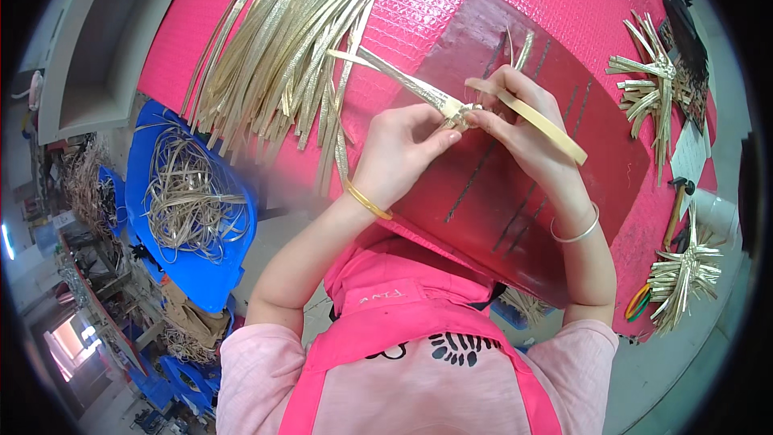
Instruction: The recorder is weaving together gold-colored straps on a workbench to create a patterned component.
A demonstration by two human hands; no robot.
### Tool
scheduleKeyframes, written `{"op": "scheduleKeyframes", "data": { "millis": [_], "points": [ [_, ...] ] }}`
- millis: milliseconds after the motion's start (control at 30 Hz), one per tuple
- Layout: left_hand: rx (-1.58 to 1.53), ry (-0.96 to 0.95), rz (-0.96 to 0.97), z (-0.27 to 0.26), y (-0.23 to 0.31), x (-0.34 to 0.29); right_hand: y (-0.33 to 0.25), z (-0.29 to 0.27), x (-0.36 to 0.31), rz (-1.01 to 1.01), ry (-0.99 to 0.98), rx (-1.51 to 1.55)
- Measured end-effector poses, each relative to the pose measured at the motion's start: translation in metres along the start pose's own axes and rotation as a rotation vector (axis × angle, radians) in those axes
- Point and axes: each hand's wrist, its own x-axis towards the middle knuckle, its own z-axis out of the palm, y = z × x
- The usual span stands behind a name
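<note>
Both hands meet over a dark red board point(620, 145) with several dark straight lines on it. Between them is a small woven piece of flat gold strips point(435, 95), its long ends running up and left. My left hand point(398, 149) pinches the piece between thumb and fingers from the left. With curled fingers, my right hand point(519, 113) grips the same woven part from the right. A pale yellow strip point(547, 129) arches over the back of my right hand. The exact weave under the fingertips is partly hidden.
A large bundle of gold strips point(298, 40) lies on the pink table cover point(419, 8). At the left, a blue basin point(201, 274) holds tangled strips. Woven gold pieces point(662, 68) and a hammer point(675, 209) lie along the right edge, near coloured rings point(638, 304).
</note>
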Motion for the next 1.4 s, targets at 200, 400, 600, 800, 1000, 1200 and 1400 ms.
{"op": "scheduleKeyframes", "data": {
  "millis": [200,400,600,800,1000,1200,1400],
  "points": [
    [-0.636,-0.049,-0.343,-0.001,0.012,-0.013,-0.015,-0.004,-0.043,0.102,0.107,0.309],
    [-0.678,-0.062,-0.297,0.007,0.021,-0.022,0.003,0.025,-0.053,0.356,-0.066,0.633],
    [-0.652,-0.067,-0.274,0.011,0.021,-0.031,-0.001,0.028,-0.053,0.296,-0.009,0.545],
    [-0.63,-0.047,-0.218,0.014,0.023,-0.036,-0.006,0.029,-0.055,0.285,-0.023,0.729],
    [-0.655,-0.066,-0.164,0.011,0.022,-0.036,0.001,0.031,-0.057,0.28,-0.016,0.07],
    [-1.194,-0.239,-0.394,0.012,0.026,-0.031,0.009,0.037,-0.077,0.042,0.283,0.707],
    [-0.934,-0.43,-0.467,-0.001,0.042,-0.019,0.008,0.053,-0.079,0.047,0.423,1.176]
  ]
}}
